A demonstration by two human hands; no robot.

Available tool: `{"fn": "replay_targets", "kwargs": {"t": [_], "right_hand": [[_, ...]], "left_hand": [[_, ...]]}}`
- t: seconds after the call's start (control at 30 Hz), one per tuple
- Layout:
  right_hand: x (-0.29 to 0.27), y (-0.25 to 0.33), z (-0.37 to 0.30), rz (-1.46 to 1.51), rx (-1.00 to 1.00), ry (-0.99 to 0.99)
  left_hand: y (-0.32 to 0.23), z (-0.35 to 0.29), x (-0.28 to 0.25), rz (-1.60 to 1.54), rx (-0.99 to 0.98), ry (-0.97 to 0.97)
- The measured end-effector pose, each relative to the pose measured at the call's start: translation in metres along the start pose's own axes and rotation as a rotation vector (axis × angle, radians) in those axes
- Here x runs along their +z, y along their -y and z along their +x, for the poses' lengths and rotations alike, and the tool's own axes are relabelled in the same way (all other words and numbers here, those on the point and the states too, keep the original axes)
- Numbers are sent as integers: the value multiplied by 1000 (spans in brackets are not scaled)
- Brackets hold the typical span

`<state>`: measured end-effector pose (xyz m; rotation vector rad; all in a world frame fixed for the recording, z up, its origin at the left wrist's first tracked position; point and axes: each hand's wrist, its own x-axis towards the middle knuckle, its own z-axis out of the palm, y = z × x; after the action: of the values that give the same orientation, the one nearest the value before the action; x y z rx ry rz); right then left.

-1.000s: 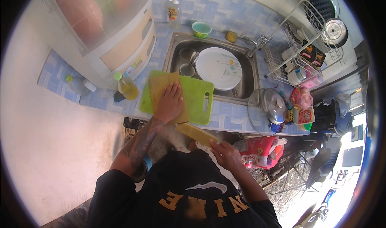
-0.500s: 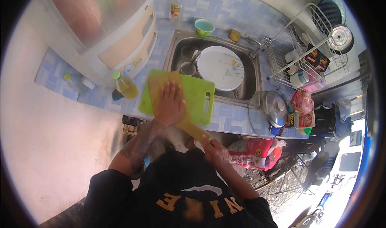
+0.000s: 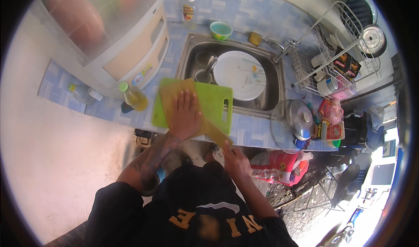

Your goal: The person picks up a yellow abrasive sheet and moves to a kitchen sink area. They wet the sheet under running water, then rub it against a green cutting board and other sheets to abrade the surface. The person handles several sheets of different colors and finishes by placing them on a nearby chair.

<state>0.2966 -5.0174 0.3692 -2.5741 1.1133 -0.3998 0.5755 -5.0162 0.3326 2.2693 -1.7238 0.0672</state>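
Note:
A flat yellow-brown paddle-shaped board (image 3: 173, 90) with a long handle lies slantwise over the left part of a green cutting board (image 3: 214, 103). My left hand (image 3: 185, 115) rests flat on its broad part, fingers stretched out and pointing away from me. What lies under the broad part, if anything, is hidden. The handle runs toward me past the counter's front edge, and my right hand (image 3: 237, 160) is closed round its end. The cutting board sits on the tiled counter, reaching over the sink's front left corner.
Behind the boards is a steel sink (image 3: 185, 51) holding a white plate (image 3: 233, 70) and cups. A bottle of yellow liquid (image 3: 136, 98) stands left. To the right are a glass lid (image 3: 301, 116), food packets and a dish rack (image 3: 305, 79). A red bag (image 3: 279, 166) stands below the counter.
My right hand has shifted slightly right and nearer me with the handle. My left hand stays flat on the paddle-shaped board, barely moved.

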Motion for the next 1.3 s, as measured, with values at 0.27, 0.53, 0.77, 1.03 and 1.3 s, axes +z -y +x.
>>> {"fn": "replay_targets", "kwargs": {"t": [0.27,0.53,0.77,1.03,1.3], "right_hand": [[-21,-5,35,71,-24,154],[-15,-1,54,12,-30,209],[3,-4,87,-9,-18,148],[17,-16,120,-60,-111,44],[17,-22,142,-17,-95,51]], "left_hand": [[-1,-2,-6,-26,38,49],[5,0,-6,-87,23,20],[-5,-5,-5,-88,55,2],[-1,7,-9,-89,57,7],[-6,13,-5,-54,34,-5]]}}
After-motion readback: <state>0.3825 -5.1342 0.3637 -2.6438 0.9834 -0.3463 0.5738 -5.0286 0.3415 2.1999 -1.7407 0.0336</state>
